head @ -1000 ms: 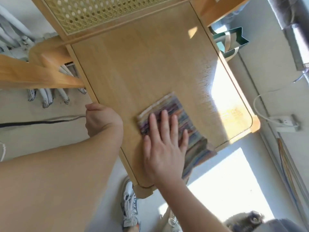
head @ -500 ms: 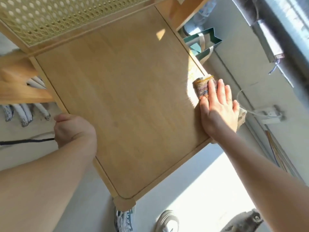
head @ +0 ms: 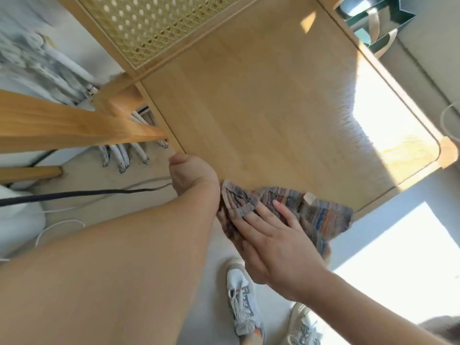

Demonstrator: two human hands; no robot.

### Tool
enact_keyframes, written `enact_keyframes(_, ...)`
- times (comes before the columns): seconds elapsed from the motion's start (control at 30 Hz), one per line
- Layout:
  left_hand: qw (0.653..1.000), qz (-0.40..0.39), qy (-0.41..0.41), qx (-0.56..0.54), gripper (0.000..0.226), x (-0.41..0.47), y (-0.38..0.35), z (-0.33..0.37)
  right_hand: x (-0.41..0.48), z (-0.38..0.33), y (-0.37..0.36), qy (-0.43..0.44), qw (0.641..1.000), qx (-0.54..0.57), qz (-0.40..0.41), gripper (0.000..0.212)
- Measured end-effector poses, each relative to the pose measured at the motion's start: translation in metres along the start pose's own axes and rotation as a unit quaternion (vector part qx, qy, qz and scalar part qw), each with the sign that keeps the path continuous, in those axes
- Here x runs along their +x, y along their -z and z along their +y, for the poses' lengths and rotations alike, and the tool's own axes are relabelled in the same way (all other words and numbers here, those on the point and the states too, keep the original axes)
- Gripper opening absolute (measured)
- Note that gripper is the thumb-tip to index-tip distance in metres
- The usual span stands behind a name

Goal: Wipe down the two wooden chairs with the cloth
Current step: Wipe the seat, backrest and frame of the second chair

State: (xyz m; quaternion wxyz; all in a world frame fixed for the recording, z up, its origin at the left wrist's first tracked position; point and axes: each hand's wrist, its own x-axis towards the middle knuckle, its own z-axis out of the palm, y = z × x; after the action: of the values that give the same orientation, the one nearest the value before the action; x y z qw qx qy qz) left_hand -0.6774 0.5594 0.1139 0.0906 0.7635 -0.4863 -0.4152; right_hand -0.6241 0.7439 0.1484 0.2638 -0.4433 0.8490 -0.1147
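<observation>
Nearby, the floor is busy: a black cable (head: 74,194) and a white cord (head: 57,227) run along the left, a green paper bag (head: 373,23) stands past the far right corner, and two sneakers (head: 242,300) show below the seat. The rails of a second chair (head: 62,125) cross the left side, just beside the chair (head: 261,115) being cleaned, whose cane back (head: 159,23) is at the far end. The left forearm fills the near left of the view and hides the seat's near left corner.

The left hand (head: 194,175) grips the seat's left rim, with the thumb curled on top and the other fingers out of sight beneath. The right hand (head: 271,245) lies flat on the cloth (head: 321,215), its fingers straight and slightly apart, pressing it down. A fold laps over two fingertips. The cloth sits on the near edge of the seat, with part of it hanging past the rim, and touches the left wrist.

Half a second ago the cloth and right hand were at the seat's right edge. They have since swept across to the near left, while the left hand has kept its hold on the same rim.
</observation>
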Motion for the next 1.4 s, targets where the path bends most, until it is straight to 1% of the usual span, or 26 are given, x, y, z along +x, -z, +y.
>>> enact_keyframes(0.03,1.000,-0.014,0.011,-0.019,0.047,0.007,-0.002,0.000,-0.006,0.009,0.001,0.025,1.000,-0.011,-0.011,0.046)
enact_keyframes(0.1,0.998,-0.034,0.022,-0.041,0.047,0.013,0.001,-0.004,-0.013,0.023,0.002,0.081,0.995,-0.052,-0.005,0.046)
enact_keyframes(0.13,0.997,-0.032,0.044,-0.062,0.047,0.016,0.001,-0.006,-0.012,0.026,0.003,0.086,0.995,-0.051,-0.027,0.046)
enact_keyframes(0.2,0.992,-0.045,0.075,-0.087,0.049,0.022,0.001,-0.006,0.005,0.028,0.004,0.108,0.991,-0.074,0.001,0.046)
enact_keyframes(0.3,0.984,-0.077,0.096,-0.127,0.053,0.013,0.009,-0.005,0.054,0.021,0.012,0.091,0.992,-0.079,0.045,0.048)
enact_keyframes(0.37,0.977,-0.107,0.115,-0.145,0.062,0.024,0.005,-0.017,0.082,0.013,0.018,0.078,0.992,-0.088,0.055,0.045)
enact_keyframes(0.4,0.972,-0.135,0.123,-0.148,0.060,0.025,0.008,-0.013,0.094,0.009,0.021,0.062,0.993,-0.086,0.044,0.044)
enact_keyframes(0.47,0.969,-0.140,0.134,-0.151,0.048,0.026,0.011,-0.008,0.116,0.003,0.026,0.023,0.995,-0.086,0.040,0.046)
enact_keyframes(0.5,0.976,-0.134,0.122,-0.123,0.045,0.024,0.015,-0.003,0.128,-0.002,0.030,0.000,0.996,-0.083,0.040,0.050)
enact_keyframes(0.53,0.988,-0.111,0.086,-0.069,0.041,0.018,0.023,0.008,0.141,-0.007,0.035,-0.020,0.996,-0.079,0.039,0.053)
enact_keyframes(0.57,0.995,-0.083,0.045,-0.042,0.037,0.017,0.027,0.014,0.155,-0.011,0.038,-0.033,0.996,-0.074,0.043,0.054)
enact_keyframes(0.6,0.997,-0.067,-0.001,-0.030,0.036,0.018,0.029,0.021,0.169,-0.014,0.041,-0.042,0.996,-0.067,0.041,0.055)
enact_keyframes(0.67,0.993,-0.087,-0.031,-0.070,0.037,0.022,0.029,0.038,0.186,-0.017,0.044,-0.031,0.996,-0.070,0.037,0.055)
enact_keyframes(0.73,0.991,-0.095,-0.010,-0.095,0.039,0.029,0.019,0.054,0.183,-0.010,0.048,0.015,0.997,-0.080,0.012,0.055)
enact_keyframes(0.8,0.994,-0.086,0.001,-0.071,0.036,0.030,0.016,0.069,0.172,0.007,0.053,0.100,0.988,-0.116,-0.007,0.053)
enact_keyframes(0.9,0.997,-0.064,-0.010,-0.045,0.038,0.027,0.008,0.071,0.177,0.054,0.077,0.223,0.953,-0.194,-0.071,0.051)
enact_keyframes(0.93,0.998,-0.054,-0.012,-0.043,0.038,0.026,0.003,0.068,0.187,0.066,0.086,0.249,0.941,-0.212,-0.085,0.051)
enact_keyframes(1.0,1.000,-0.015,-0.009,-0.023,0.038,0.027,-0.003,0.067,0.217,0.066,0.100,0.241,0.942,-0.219,-0.085,0.052)
enact_keyframes(1.07,1.000,0.012,-0.004,0.008,0.038,0.027,-0.004,0.067,0.248,0.048,0.102,0.183,0.965,-0.183,-0.043,0.053)
enact_keyframes(1.1,1.000,0.018,-0.001,0.020,0.038,0.025,-0.005,0.067,0.261,0.037,0.099,0.161,0.972,-0.170,-0.023,0.053)
enact_keyframes(1.14,0.999,0.023,-0.002,0.028,0.037,0.023,-0.005,0.067,0.271,0.026,0.097,0.158,0.973,-0.168,-0.016,0.053)
enact_keyframes(1.2,0.997,0.040,-0.005,0.060,0.038,0.024,-0.007,0.068,0.280,0.008,0.095,0.180,0.966,-0.182,-0.025,0.053)
enact_keyframes(1.27,0.994,0.057,-0.006,0.096,0.038,0.026,-0.012,0.070,0.281,0.014,0.097,0.215,0.957,-0.193,-0.029,0.052)
enact_keyframes(1.34,0.991,0.067,-0.006,0.119,0.038,0.023,-0.014,0.070,0.283,0.038,0.107,0.267,0.944,-0.193,-0.031,0.052)
enact_keyframes(1.37,0.990,0.070,-0.008,0.123,0.039,0.023,-0.013,0.070,0.283,0.055,0.112,0.272,0.942,-0.194,-0.025,0.051)
enact_keyframes(1.4,0.990,0.069,-0.011,0.122,0.040,0.023,-0.013,0.070,0.282,0.075,0.120,0.251,0.947,-0.200,-0.015,0.051)
